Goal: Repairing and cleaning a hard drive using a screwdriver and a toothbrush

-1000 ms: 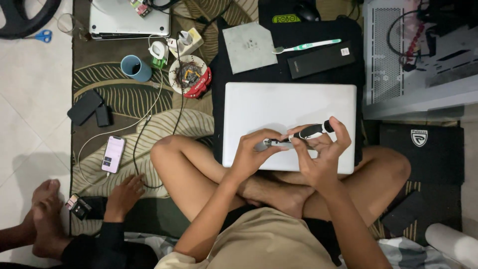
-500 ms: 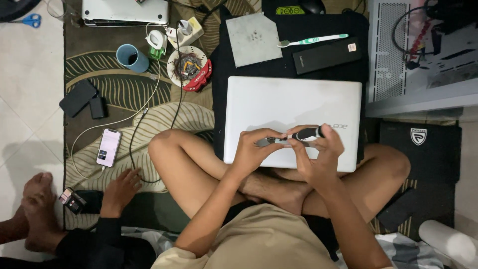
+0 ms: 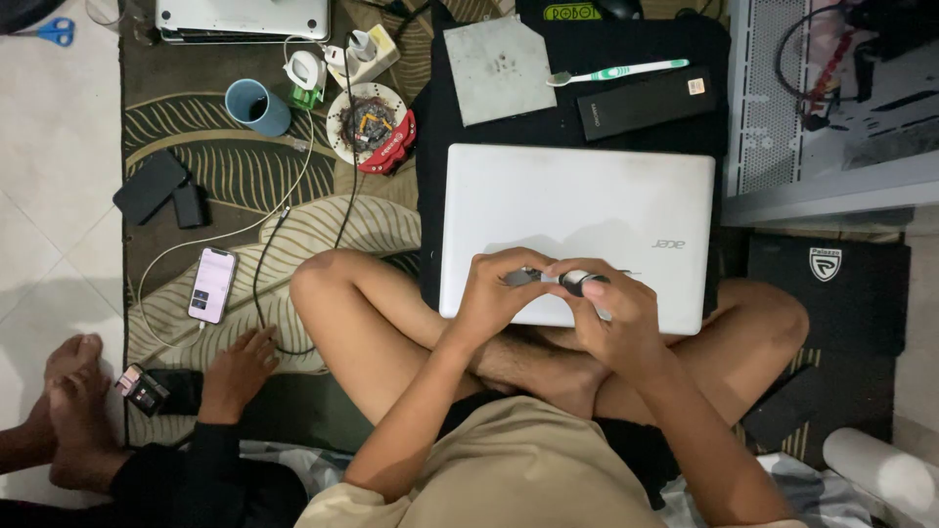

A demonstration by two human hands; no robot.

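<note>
— Nearest first: left hand (image 3: 501,293) closed around the silver shaft end of the small screwdriver (image 3: 558,281), right hand (image 3: 611,311) pinching its dark grip. Tool held level, just above the near edge of the closed white laptop (image 3: 577,230).

— Best handled how?

— Probably by bracing wrists on the knees, keeping the tool over the lid, turning with fingertips only.

— Farther out?

— Phone (image 3: 212,285) on the mat to the left, blue cup (image 3: 256,106) beyond, toothbrush (image 3: 604,71) behind the laptop.
</note>
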